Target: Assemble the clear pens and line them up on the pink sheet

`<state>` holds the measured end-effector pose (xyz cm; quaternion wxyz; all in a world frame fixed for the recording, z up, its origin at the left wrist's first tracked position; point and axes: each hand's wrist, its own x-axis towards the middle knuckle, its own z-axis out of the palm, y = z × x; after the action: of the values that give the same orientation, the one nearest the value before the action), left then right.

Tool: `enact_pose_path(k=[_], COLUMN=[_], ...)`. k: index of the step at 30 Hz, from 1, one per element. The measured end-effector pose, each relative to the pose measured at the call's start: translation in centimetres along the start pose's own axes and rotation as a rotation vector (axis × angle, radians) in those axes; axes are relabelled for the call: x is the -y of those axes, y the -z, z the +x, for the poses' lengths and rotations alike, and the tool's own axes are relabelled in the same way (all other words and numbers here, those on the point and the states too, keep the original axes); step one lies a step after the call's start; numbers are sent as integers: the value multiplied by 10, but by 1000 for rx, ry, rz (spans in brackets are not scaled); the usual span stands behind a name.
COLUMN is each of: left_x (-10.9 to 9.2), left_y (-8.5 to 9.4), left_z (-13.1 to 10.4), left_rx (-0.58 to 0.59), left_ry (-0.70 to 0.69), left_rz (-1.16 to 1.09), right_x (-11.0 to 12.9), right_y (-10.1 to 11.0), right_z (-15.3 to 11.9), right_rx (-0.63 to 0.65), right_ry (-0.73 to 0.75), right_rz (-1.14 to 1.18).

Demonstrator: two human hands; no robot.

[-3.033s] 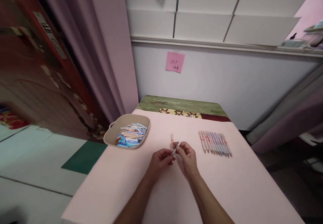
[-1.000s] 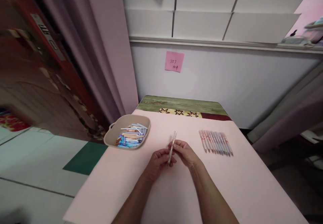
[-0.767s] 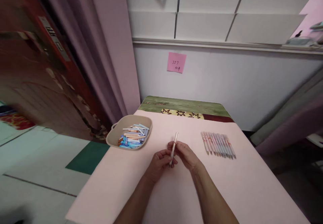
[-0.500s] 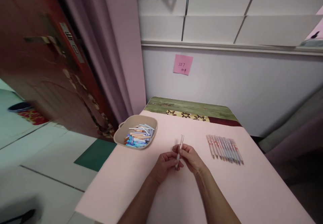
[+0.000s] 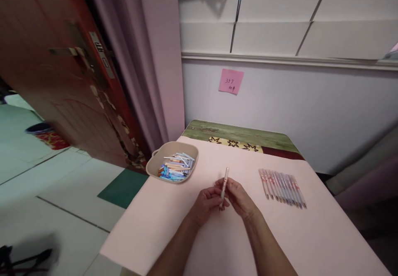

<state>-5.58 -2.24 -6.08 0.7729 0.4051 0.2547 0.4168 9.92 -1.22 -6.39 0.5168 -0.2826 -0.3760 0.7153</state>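
Holding a slim pen (image 5: 224,185), tilted, over the bench (image 5: 314,238): gripping near its lower end with fingers of left hand (image 5: 205,204), pinching mid-barrel with fingers of right hand (image 5: 239,197). Looks light, stiff, smooth; likely to roll or slip, unlikely to break. Best to grasp mid-barrel, clear of both ends.

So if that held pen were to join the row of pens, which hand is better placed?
Probably the right hand: it is nearer the row of pens and has hold of the held pen. The left hand grasps it too, but sits farther from the row, nearer the tan bin.
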Motion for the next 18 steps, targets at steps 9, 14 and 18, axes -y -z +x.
enact_pose_path(k=[9, 14, 18], left_x=[-1, -2, -1], left_y=[0, 0, 1], left_z=[1, 1, 2], left_rx=[-22, -15, -20], left_ry=[4, -3, 5], left_rz=[17, 15, 20], right_x=[-2, -2, -5], right_y=[0, -4, -3], right_z=[2, 2, 4], right_rx=[-43, 7, 20], right_ry=[14, 9, 7], right_rz=[-36, 25, -11])
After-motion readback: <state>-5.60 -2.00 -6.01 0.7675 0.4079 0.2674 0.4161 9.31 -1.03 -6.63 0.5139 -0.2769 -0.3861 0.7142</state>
